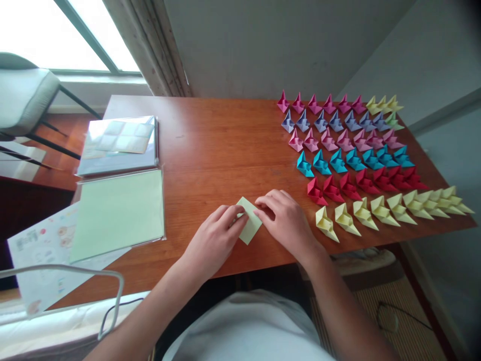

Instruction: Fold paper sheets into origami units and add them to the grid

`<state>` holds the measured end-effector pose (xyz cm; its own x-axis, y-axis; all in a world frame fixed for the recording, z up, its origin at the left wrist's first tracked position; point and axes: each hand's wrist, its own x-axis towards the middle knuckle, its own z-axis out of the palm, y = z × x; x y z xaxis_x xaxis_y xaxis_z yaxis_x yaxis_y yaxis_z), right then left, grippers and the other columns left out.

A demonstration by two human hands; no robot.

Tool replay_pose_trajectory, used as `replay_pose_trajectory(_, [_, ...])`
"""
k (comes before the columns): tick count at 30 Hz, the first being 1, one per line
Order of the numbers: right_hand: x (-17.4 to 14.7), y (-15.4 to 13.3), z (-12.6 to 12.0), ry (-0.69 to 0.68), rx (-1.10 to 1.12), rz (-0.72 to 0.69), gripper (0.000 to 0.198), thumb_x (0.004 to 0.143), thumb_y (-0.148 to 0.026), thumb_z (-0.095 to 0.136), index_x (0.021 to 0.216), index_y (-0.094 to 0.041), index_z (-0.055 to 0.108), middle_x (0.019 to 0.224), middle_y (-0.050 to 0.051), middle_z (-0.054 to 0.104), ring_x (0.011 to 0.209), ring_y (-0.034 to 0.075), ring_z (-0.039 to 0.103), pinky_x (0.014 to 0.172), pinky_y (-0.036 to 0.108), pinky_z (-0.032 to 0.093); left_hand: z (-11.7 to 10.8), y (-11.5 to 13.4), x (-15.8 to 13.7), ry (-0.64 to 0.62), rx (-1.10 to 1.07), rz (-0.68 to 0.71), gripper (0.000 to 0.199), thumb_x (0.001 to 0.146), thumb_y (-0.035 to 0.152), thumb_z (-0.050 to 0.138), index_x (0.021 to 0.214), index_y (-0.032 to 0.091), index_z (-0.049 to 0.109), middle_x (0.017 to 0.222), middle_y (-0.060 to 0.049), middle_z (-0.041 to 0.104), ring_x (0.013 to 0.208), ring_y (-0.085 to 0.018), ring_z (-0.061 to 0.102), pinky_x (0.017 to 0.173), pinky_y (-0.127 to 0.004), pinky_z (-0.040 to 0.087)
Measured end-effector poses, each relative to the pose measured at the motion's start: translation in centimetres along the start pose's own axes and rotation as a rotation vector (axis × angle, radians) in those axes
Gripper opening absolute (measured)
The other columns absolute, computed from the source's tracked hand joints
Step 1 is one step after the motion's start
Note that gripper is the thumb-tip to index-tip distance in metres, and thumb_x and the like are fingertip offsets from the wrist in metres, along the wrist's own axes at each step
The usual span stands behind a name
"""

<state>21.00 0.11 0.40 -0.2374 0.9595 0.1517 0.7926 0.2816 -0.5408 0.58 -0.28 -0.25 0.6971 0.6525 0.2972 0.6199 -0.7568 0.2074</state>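
A small folded square of pale yellow-green paper point(250, 229) lies turned like a diamond at the table's front edge. My left hand point(218, 235) pinches its left corner between thumb and fingers. On the opposite side, my right hand point(283, 220) has its fingers closed at the right corner, thumb and forefinger at the paper's edge. Right of my right hand stand several folded pale yellow paper boats point(347, 219) in the nearest row. Behind them are rows of red point(349, 187), blue point(337, 160), pink point(328, 139), purple point(320, 122) and magenta point(314, 104) boats.
On the left of the wooden table point(218, 145) lies a pack of light green paper point(120, 208), with another pack point(116, 163) bearing a creased sheet point(126, 136) behind it. A printed sheet point(41, 250) sticks out beneath. A white cable point(75, 268) loops at lower left; a chair point(28, 95) stands beyond.
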Motion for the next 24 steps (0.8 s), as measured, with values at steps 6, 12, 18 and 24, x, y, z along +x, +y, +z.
replay_pose_trajectory(6, [0.9,-0.4,0.7,-0.047,-0.018,-0.141,0.022,0.100,-0.018,0.052,0.113,-0.022,0.070,0.099,0.006,0.067,0.095,0.021,0.059,0.085,0.033,0.049,-0.3,0.3,0.2,0.012,0.039,0.019,0.023,0.094,0.006,0.049,0.107,0.011,0.067,0.108,-0.012,0.069,0.092,-0.023,0.063,0.083,-0.037,0.059])
replay_pose_trajectory(12, [0.7,-0.5,1.6,-0.020,-0.102,-0.163,0.026,0.102,-0.020,0.051,0.118,-0.020,0.070,0.098,0.007,0.066,0.094,0.021,0.058,0.083,0.033,0.049,0.2,1.7,-0.7,0.054,0.089,-0.052,0.018,0.098,0.024,0.056,0.104,0.014,0.070,0.115,-0.010,0.072,0.101,-0.024,0.066,0.087,-0.039,0.059])
replay_pose_trajectory(18, [0.3,-0.6,2.1,0.027,-0.236,-0.195,0.030,0.102,-0.018,0.048,0.124,-0.021,0.069,0.097,0.007,0.066,0.089,0.022,0.055,0.079,0.034,0.047,0.2,3.6,-2.3,-0.037,0.193,-0.079,0.037,0.097,0.008,0.045,0.130,0.006,0.062,0.139,-0.014,0.063,0.125,-0.029,0.061,0.104,-0.041,0.051])
replay_pose_trajectory(24, [0.3,-0.6,2.1,0.031,-0.254,-0.196,0.030,0.102,-0.018,0.049,0.124,-0.019,0.069,0.099,0.007,0.066,0.091,0.021,0.054,0.081,0.033,0.046,0.1,5.4,-3.8,-0.089,0.174,-0.114,0.046,0.101,0.034,0.047,0.136,0.007,0.059,0.150,-0.012,0.054,0.140,-0.031,0.048,0.118,-0.042,0.036])
